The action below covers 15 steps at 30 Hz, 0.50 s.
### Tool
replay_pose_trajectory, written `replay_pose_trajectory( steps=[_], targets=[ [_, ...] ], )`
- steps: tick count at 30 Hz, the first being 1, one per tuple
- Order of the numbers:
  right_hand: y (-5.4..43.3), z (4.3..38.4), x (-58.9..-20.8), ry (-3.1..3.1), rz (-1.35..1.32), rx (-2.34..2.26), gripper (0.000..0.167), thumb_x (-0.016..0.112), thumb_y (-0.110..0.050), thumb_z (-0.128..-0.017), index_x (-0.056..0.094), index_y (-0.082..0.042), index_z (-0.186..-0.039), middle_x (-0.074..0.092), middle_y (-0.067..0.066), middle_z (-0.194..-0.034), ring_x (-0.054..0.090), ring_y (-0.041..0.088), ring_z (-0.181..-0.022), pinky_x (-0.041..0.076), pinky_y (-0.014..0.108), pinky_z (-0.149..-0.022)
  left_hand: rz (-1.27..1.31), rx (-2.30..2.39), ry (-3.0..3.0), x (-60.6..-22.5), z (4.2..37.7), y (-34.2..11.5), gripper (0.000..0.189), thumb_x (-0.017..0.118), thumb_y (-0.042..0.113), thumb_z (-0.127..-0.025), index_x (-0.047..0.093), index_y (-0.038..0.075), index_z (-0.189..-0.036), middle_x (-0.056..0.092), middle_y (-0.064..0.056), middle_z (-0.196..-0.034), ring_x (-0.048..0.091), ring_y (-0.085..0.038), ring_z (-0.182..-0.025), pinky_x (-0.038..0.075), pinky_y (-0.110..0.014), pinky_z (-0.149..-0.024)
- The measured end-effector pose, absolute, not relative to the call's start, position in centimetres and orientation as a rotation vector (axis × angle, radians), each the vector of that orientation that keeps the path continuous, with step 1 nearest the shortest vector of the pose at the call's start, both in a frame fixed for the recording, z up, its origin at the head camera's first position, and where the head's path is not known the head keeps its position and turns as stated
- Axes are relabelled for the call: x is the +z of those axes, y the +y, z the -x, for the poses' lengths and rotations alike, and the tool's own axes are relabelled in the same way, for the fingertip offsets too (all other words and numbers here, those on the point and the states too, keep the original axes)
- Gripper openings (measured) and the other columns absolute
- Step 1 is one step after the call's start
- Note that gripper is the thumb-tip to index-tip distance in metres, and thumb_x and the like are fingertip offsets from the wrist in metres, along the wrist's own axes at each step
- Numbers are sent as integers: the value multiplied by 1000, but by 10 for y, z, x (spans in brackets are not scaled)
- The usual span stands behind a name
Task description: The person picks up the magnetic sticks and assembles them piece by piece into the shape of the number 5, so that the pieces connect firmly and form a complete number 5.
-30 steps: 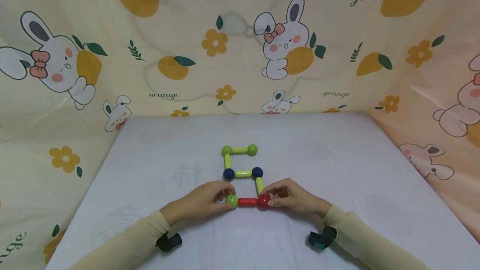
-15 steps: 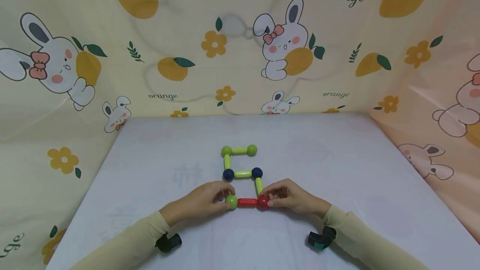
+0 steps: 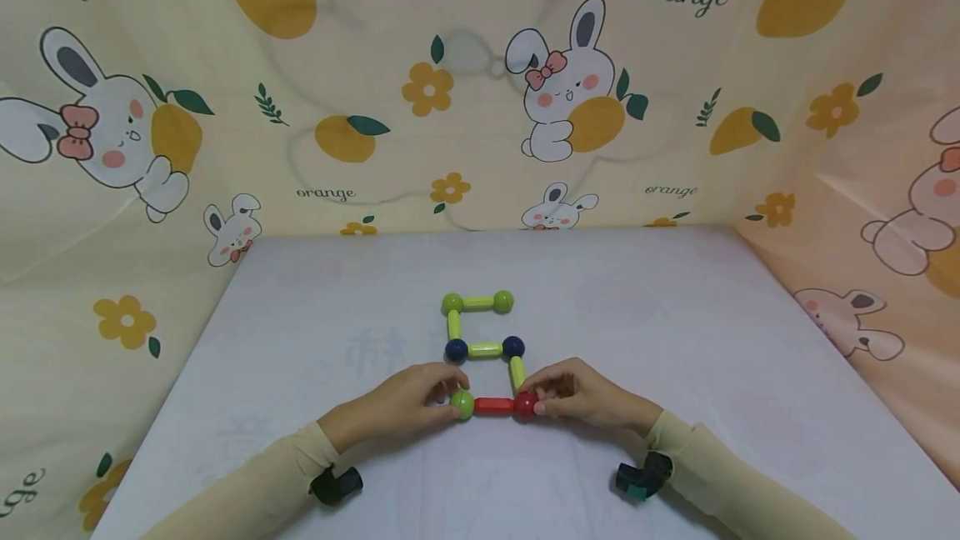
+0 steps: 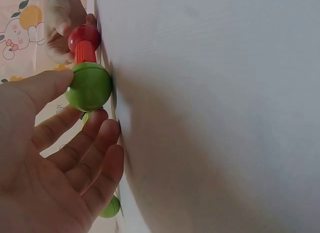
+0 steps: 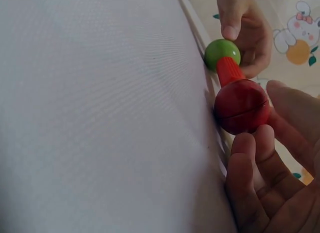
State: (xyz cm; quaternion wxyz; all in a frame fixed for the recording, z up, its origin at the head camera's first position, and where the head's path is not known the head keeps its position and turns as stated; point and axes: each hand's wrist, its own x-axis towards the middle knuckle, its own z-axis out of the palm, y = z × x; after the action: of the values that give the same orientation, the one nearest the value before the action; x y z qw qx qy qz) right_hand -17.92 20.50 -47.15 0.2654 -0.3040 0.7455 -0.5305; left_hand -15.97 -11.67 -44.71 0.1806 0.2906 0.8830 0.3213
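Observation:
Between the thumb and fingers of my left hand point(image 3: 405, 397) is a green ball point(image 4: 90, 87), pinched at the near left end of a chain of balls and rods. A red rod point(image 3: 493, 407) runs from it to a red ball point(image 5: 242, 107), which my right hand point(image 3: 588, 394) pinches with thumb and fingers. From the red ball a yellow-green rod point(image 3: 517, 373) leads back to a dark blue ball point(image 3: 513, 347). Another rod point(image 3: 485, 350) links that to a second dark blue ball point(image 3: 456, 350). Farther back, two green balls and more yellow-green rods point(image 3: 477, 303) finish the S-like shape.
The chain lies flat on a white-covered table point(image 3: 645, 298). Behind and at both sides hangs a cream cloth point(image 3: 480, 123) printed with rabbits and oranges. A dark wrist camera point(image 3: 336, 486) is under the left sleeve, and another wrist camera point(image 3: 643, 476) under the right.

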Motion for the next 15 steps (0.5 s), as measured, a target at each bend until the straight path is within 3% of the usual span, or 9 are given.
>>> replay_pose_trajectory(
  steps=[4,10,15],
  targets=[
    [205,180,-472,2064,822,-1403,29,64,-13,-99,69,-4,-126,71,10,-108,59,5,-82,52,22,-68,-828,927,2496,-446,160,-118,30,71,23,-95,64,17,-124,66,8,-108,61,-9,-99,53,-27,-87],
    [205,183,-467,2144,822,-1374,27,60,-15,-101,69,-5,-125,68,11,-100,61,11,-79,55,27,-63,-841,965,2513,-444,163,-120,29,70,18,-95,64,14,-123,67,5,-104,61,-9,-95,54,-26,-84],
    [205,186,-460,2174,795,-1370,28,59,-16,-102,68,-6,-126,68,14,-108,62,12,-83,57,29,-66,-837,1004,2522,-441,167,-120,29,68,19,-97,64,12,-124,68,3,-106,61,-10,-94,54,-26,-82]
  ],
)
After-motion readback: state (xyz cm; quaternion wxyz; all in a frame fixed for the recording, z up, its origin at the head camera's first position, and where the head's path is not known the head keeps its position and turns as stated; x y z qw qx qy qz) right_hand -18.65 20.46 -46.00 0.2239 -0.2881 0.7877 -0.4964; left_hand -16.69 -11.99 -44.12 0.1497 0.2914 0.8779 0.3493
